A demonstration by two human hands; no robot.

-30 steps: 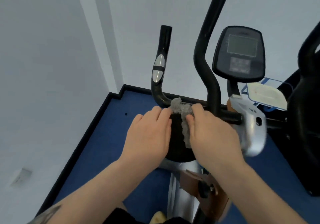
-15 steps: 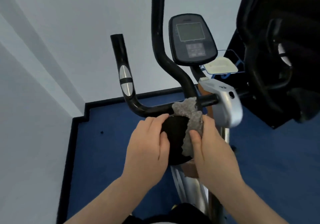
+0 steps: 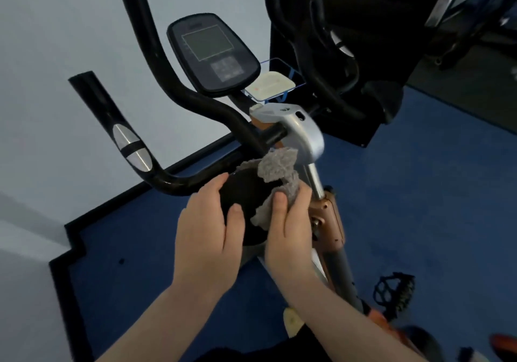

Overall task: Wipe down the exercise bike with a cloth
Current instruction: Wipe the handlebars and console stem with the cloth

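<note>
The exercise bike fills the middle of the head view: black handlebars [image 3: 165, 177], a dark console [image 3: 212, 54] and a silver stem bracket [image 3: 302, 129]. Below the bars sits a round black part [image 3: 243, 194]. My left hand [image 3: 207, 235] rests on its left side, fingers curved over the rim. My right hand [image 3: 291, 227] pinches a crumpled grey cloth [image 3: 277, 168] between thumb and fingers and holds it against the part's right side. The cloth's upper end sticks up toward the bracket.
Blue carpet [image 3: 419, 194] covers the floor, bordered by a black skirting along the white wall [image 3: 56, 54]. A second black machine [image 3: 349, 40] stands at the right rear. A black pedal [image 3: 394, 291] lies low right. A white pad in a blue holder [image 3: 271, 86] sits behind the console.
The view has swung right and down, bringing the pedal and more of the rear machine into sight. My right hand has slid the cloth a little down the round part's right side.
</note>
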